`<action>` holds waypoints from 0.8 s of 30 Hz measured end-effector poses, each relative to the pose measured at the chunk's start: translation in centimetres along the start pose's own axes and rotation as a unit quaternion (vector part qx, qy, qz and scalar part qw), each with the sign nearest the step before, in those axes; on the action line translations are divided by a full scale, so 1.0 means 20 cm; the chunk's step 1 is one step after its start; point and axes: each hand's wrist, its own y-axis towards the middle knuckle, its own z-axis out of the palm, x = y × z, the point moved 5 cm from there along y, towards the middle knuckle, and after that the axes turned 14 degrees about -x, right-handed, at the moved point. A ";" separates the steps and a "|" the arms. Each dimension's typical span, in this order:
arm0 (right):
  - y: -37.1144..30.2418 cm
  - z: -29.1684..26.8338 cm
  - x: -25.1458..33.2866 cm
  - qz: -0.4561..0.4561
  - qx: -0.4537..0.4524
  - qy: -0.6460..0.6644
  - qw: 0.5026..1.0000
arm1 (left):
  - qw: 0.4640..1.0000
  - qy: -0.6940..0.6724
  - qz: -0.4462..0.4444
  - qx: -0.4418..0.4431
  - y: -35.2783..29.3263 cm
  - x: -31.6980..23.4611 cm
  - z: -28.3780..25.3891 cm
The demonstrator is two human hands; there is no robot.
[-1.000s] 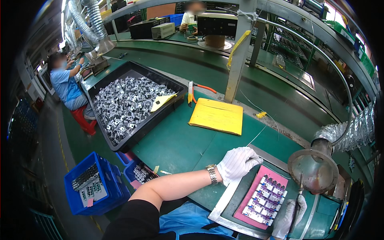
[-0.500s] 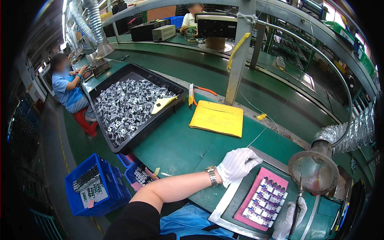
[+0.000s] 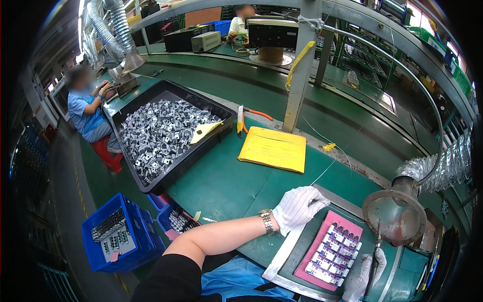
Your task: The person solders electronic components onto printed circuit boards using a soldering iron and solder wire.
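My left hand [image 3: 301,210], in a white striped glove, is closed with thumb and fingertips pinched on a thin solder wire [image 3: 323,174]. The wire runs from behind the hand over the green bench, and a thin end seems to stretch out toward the right. My gloved right hand [image 3: 363,278] grips the dark handle of a soldering iron [image 3: 373,272], its tip pointing up and away from me. Between the hands, a panel of small white-and-purple circuit boards [image 3: 334,254] with black parts along its far edge lies on a pink pad [image 3: 316,242].
A round metal fume hood [image 3: 394,214] stands beyond the iron's tip. A metal frame strip [image 3: 285,254] borders the pad. Farther left are a yellow pad [image 3: 274,149], cutters [image 3: 240,121] and a black tray [image 3: 229,118] of small components. Blue bins [image 3: 153,246] stand below the bench.
My hands, the iron and the boards stay practically where they were. The seated person at the left has shifted slightly to the right.
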 end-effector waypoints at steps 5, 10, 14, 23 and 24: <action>-0.02 0.00 0.03 0.002 -0.012 -0.018 1.000 | 1.000 -0.008 -0.004 0.001 -0.01 -0.01 -0.01; -0.05 -0.03 0.05 0.024 -0.013 -0.017 0.999 | 1.000 -0.002 -0.023 0.016 -0.04 -0.04 -0.03; -0.03 -0.06 -0.01 0.010 -0.008 0.036 0.999 | 0.994 -0.046 -0.082 0.053 0.02 -0.04 0.00; 0.01 -0.23 0.13 0.044 -0.034 0.015 0.998 | 0.985 0.021 -0.143 0.091 0.06 0.02 -0.02; 0.01 -0.28 0.14 0.028 -0.040 0.015 0.999 | 0.987 0.016 -0.132 0.094 0.05 0.02 -0.02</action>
